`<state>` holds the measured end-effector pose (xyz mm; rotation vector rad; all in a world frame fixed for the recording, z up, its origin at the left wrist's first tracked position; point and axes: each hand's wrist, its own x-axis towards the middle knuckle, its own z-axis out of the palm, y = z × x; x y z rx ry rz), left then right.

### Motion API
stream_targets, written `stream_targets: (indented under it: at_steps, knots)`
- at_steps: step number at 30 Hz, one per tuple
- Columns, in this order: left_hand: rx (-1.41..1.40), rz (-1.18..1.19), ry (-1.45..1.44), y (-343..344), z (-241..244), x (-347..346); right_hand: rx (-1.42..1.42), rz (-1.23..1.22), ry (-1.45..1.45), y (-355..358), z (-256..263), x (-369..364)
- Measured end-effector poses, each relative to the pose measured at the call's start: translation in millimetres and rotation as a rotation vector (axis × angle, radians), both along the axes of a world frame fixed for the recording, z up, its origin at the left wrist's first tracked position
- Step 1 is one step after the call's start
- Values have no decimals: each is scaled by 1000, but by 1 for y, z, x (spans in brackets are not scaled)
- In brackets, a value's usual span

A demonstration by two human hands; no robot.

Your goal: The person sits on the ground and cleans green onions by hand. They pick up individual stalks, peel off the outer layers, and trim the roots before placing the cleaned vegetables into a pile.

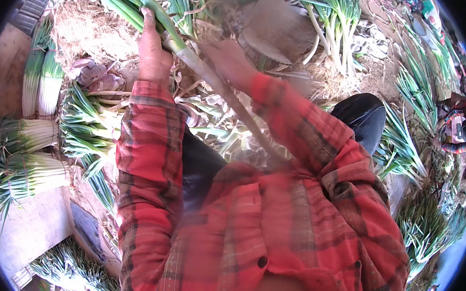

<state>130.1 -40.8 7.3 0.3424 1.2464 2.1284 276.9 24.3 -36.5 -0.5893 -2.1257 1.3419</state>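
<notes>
My left hand [154,51] is closed around a large green onion [200,67] where its green leaves meet the pale stalk. The leaves point to the upper left, and the stalk slants down towards my chest, its lower end blurred. My right hand [229,61] is at the stalk just to the right of my left hand; motion blur hides what its fingers hold. Peeled skins and leaf scraps [241,144] lie under the stalk, between my knees. Past my left hand lies a pile of onions with pale, tangled roots [98,32].
Tied bundles of trimmed green onions [30,170] lie at the left, with two upright-looking bundles [49,86] above them. Loose onions with roots [339,43] lie beyond my right hand. More onions [401,142] and a person [458,126] are at the right.
</notes>
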Motion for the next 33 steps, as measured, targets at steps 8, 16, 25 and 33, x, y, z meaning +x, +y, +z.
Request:
stream_targets:
  at_steps: [8, 16, 25, 33]
  knots:
    - [-14, 69, 149, 9, 12, 6, 261, 340, -767, 2, -145, 104]
    - [-52, 70, 171, 22, -10, 34, -23, -189, 61, -5, 20, -24]
    - [-47, 54, -77, 23, -5, 49, 232, -191, 85, 14, -26, -19]
    - [-46, -87, 65, 16, -7, 57, 72, 214, -620, 11, -119, 82]
